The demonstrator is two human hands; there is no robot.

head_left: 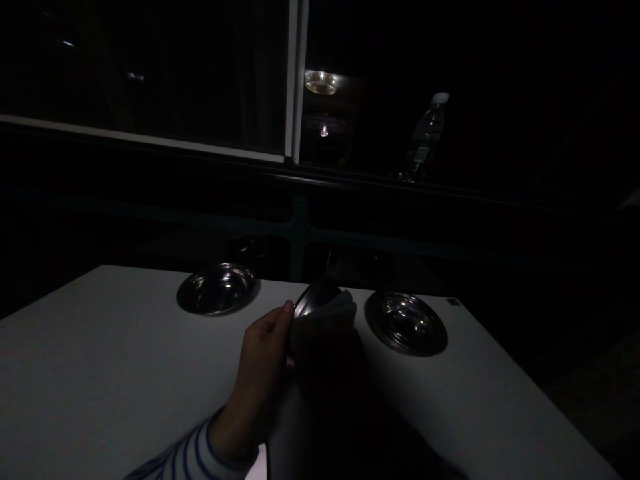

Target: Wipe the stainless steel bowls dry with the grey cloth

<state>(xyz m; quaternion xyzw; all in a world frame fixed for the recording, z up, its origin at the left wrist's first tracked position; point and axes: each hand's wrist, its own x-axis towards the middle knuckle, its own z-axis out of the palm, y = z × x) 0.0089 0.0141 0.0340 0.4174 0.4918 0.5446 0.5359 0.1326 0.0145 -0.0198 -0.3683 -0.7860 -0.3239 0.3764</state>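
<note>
My left hand is closed on the rim of a shiny metal dish, which is tilted up over the white table. My right hand is a dark shape in deep shadow just right of it. From its top a thin pale cloth or tissue sticks out against the dish's face. The fingers of that hand barely show. To the left lies a round metal dish. On the right, what looks like a small stack of metal dishes rests near the far edge.
The white table ends at a far edge just behind the dishes. Beyond it are a dark ledge, a window frame and a clear bottle with a white cap. A bright pale object shows at the bottom edge. The light is very dim.
</note>
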